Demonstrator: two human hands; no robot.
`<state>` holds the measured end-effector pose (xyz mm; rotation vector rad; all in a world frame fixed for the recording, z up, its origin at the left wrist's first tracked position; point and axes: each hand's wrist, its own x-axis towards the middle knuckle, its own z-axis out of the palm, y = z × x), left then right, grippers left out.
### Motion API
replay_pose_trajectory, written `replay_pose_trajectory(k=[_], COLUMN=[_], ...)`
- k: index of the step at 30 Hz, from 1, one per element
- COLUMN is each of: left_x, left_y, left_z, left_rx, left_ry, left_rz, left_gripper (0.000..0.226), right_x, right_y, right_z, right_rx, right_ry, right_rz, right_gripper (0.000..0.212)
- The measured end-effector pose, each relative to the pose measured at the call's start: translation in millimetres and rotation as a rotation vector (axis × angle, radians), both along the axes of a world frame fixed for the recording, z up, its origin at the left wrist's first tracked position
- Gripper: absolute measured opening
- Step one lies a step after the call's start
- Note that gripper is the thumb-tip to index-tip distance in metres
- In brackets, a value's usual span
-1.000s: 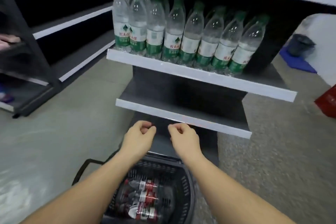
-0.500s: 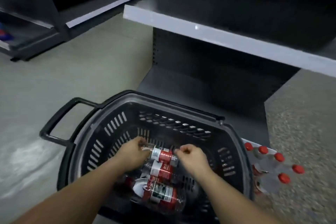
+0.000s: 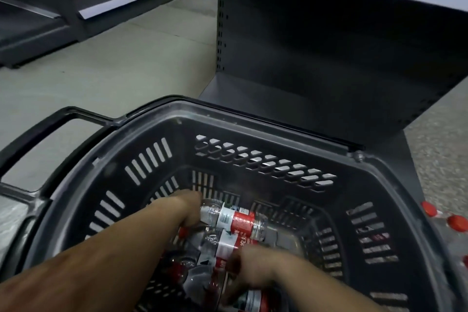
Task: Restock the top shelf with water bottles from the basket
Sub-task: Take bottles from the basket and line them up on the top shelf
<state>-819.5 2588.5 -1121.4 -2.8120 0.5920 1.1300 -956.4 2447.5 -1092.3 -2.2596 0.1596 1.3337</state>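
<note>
From my feed, the floor (image 3: pixel 121 58) was pale grey and smooth, turning speckled and rougher on the right (image 3: pixel 440 149). A dark grey metal shelving unit (image 3: pixel 329 45) stood straight ahead, its back panel lined with a column of perforations along the left upright, a light reflection glinting on the shelf edge above. Another dark shelving unit (image 3: pixel 38 20) with pale-edged shelves stood at upper left.

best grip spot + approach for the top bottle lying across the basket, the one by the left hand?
Grip the top bottle round its labelled mid-body, coming from above. It lies on its side on top of the other bottles, so its upper face is clear, while the basket walls block side approaches. The left hand already touches its left end; whether it has closed on it can't be told.
</note>
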Motion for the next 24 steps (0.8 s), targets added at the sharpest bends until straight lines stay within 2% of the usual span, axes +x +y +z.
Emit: replay_pose_trajectory(k=[7, 10, 12, 15, 18, 21, 24], left_x=[17, 21, 25, 30, 31, 33, 36], left_y=[-17, -17, -15, -14, -17, -18, -15], left_z=[-27, -31, -31, -40, -42, -37, -22], left_rx=[0.094, 0.123, 0.149, 0.221, 0.265, 0.236, 0.167], left_ry=[0.055, 0.146, 0.13, 0.09, 0.03, 0.039, 0.118], left_rz=[-0.046, -0.037, -0.091, -0.21, -0.307, -0.315, -0.302], left_gripper=[0.052, 0.056, 0.061, 0.062, 0.058, 0.046, 0.019], right_x=[6, 8, 9, 9, 7, 4, 4], right_y=[4, 15, 21, 27, 23, 9, -6], right_z=[-18, -20, -22, -28, -30, -24, -16], right_rx=[-0.063, -0.126, -0.176, -0.165, -0.159, -0.157, -0.14], right_ry=[-0.037, -0.048, -0.045, -0.05, -0.058, -0.115, -0.207], right_rz=[0.13, 0.259, 0.338, 0.404, 0.346, 0.188, 0.031], right_gripper=[0.054, 0.073, 0.082, 0.069, 0.066, 0.066, 0.071])
